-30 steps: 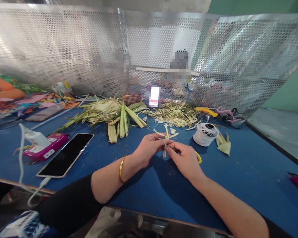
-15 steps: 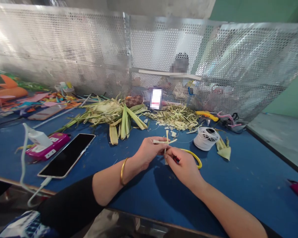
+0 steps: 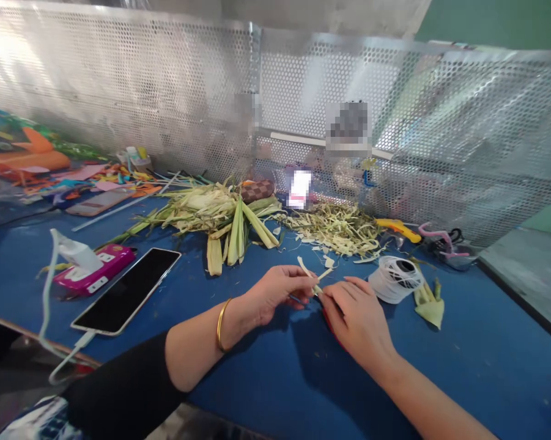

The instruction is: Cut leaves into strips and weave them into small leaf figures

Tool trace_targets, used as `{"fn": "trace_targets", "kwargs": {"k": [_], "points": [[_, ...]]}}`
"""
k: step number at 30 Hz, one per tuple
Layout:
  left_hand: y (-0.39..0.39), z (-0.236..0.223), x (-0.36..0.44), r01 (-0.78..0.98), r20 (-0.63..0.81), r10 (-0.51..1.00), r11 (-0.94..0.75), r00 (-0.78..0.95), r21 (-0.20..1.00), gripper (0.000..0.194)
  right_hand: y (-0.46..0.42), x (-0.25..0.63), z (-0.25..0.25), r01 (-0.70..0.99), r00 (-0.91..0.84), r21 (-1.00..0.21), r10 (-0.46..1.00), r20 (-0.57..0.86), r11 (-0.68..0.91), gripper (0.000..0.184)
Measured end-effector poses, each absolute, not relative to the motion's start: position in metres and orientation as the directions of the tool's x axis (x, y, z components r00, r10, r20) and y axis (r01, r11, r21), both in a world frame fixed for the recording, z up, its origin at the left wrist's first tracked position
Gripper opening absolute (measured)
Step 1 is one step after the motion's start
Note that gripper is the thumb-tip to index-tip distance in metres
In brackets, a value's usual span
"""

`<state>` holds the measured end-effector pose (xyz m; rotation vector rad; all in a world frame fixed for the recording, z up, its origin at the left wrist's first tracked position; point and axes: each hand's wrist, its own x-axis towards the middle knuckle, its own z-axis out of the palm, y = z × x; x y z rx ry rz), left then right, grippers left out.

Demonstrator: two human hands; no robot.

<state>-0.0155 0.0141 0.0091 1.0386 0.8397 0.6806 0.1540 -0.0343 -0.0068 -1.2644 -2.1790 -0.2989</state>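
Thin pale strips of what looks like corn husk (image 3: 304, 264) stick out of my left hand (image 3: 279, 292), which is pinched closed around them between thumb and fingers. My right hand (image 3: 355, 321) is closed just to the right, its fingertips by the lower end of the strips. A red edge (image 3: 332, 327) shows beneath its palm; the rest of that object is covered, so I cannot tell what it is. To the right of this hand stands a spool of white thread (image 3: 393, 280). Beyond the spool is a folded husk piece (image 3: 430, 310).
Behind the hands lie a heap of husks (image 3: 202, 208) and a pile of shredded strips (image 3: 339, 229). A phone (image 3: 128, 292) and a magenta power strip (image 3: 94, 272) with a cable are at left. A yellow-handled tool (image 3: 399, 230) lies near the perforated metal screen (image 3: 188, 98).
The crossed strips have tilted and sit lower between my hands. My right hand has flattened over the spot where a yellow loop showed, hiding it. The view has shifted slightly left.
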Motion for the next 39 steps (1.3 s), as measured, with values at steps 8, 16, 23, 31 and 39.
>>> {"fn": "trace_targets", "kwargs": {"k": [8, 16, 23, 31, 39], "points": [[0.005, 0.003, -0.005, -0.030, -0.219, 0.876, 0.256, 0.430, 0.966, 0.016, -0.046, 0.146, -0.013, 0.822, -0.362, -0.146, 0.702, 0.613, 0.551, 0.025], [0.005, -0.004, -0.003, 0.027, -0.122, 0.913, 0.121, 0.389, 0.992, 0.011, -0.053, 0.139, -0.015, 0.812, -0.349, -0.161, 0.689, 0.635, 0.560, 0.025], [0.008, 0.002, -0.006, -0.003, -0.210, 0.884, 0.232, 0.417, 0.973, 0.014, -0.052, 0.145, -0.011, 0.807, -0.461, -0.033, 0.664, 0.588, 0.589, 0.022], [0.010, 0.014, -0.012, 0.087, -0.217, 0.800, 0.204, 0.559, 0.975, 0.031, -0.039, 0.169, -0.011, 0.869, -0.261, -0.183, 0.739, 0.621, 0.461, 0.019], [0.009, 0.008, -0.010, 0.095, -0.197, 0.802, 0.174, 0.563, 0.980, 0.020, -0.040, 0.164, -0.012, 0.840, -0.291, -0.220, 0.755, 0.588, 0.495, 0.023]]}}
